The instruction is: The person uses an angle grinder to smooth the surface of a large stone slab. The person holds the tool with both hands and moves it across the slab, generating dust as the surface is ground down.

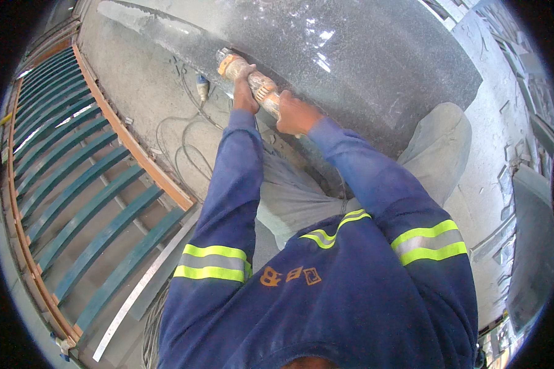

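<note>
With both hands I hold a dust-covered orange angle grinder [264, 87] at a slant along the near-left edge of a large dark grey slab [375, 55]. My left hand [245, 92] is wrapped round the front part of its body, behind the grinder's head. Farther back, my right hand [297, 114] grips the rear end. The head lies against or just above the slab's edge; which of the two I cannot tell. Its disc is hidden. Pale dust coats the slab's edge strip at the upper left, and bright reflections show on its top.
A blue and white plug connector [202, 88] and looping grey cables [181, 144] lie on the dusty floor to the left. Beyond them is an orange-framed rack with green slats [108, 212]. Stacked pieces [529, 111] and a grey panel [528, 240] line the right side. My knee [440, 138] is by the slab.
</note>
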Demonstrator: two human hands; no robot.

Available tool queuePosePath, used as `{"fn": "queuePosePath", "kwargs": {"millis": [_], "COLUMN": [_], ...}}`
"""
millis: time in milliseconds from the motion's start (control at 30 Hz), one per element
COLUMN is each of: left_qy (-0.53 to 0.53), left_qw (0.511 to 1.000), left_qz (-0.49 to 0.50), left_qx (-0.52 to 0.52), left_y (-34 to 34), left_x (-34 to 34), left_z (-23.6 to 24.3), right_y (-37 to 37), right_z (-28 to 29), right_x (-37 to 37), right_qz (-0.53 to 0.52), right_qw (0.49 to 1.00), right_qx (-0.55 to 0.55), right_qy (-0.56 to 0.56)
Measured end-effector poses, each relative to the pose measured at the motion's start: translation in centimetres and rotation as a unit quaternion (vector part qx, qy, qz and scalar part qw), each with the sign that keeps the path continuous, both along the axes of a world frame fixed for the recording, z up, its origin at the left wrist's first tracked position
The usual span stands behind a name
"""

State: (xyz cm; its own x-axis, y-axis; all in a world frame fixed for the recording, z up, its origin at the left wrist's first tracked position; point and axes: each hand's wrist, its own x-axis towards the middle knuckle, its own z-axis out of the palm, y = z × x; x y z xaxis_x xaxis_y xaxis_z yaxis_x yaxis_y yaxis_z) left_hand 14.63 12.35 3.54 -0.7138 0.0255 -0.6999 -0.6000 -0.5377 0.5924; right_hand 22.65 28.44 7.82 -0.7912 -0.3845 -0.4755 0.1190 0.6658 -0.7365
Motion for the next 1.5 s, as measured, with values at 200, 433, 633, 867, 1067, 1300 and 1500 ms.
{"fn": "queuePosePath", "kwargs": {"millis": [200, 433, 633, 867, 1067, 1300, 1500], "left_qy": [-0.020, 0.002, -0.015, -0.019, -0.032, -0.007, -0.018], "left_qw": [1.000, 0.999, 1.000, 1.000, 0.999, 1.000, 1.000], "left_qz": [0.001, 0.013, 0.011, -0.014, -0.015, 0.006, -0.012], "left_qx": [-0.013, -0.032, -0.002, -0.012, -0.010, -0.010, -0.001], "left_y": [-0.3, 1.2, 0.7, -0.4, 0.5, 1.0, 1.2], "left_x": [-0.8, 1.3, 1.0, -0.7, 0.2, 1.1, 0.7], "left_z": [0.2, 1.6, 0.7, 0.2, 1.1, 1.0, 1.2], "right_y": [-0.5, 0.8, 0.5, -0.5, 0.3, 1.0, 0.8], "right_z": [0.6, 2.0, 1.0, 0.2, 1.0, 2.0, 0.6], "right_x": [-0.9, 0.7, 1.1, -0.7, 0.1, 1.4, 0.6], "right_qz": [0.009, 0.012, 0.008, 0.001, -0.009, -0.005, -0.010], "right_qw": [0.999, 0.998, 0.999, 0.999, 1.000, 1.000, 1.000], "right_qx": [0.034, 0.024, 0.021, 0.014, 0.014, 0.019, 0.016], "right_qy": [-0.038, -0.052, -0.029, -0.031, -0.024, -0.022, -0.014]}}
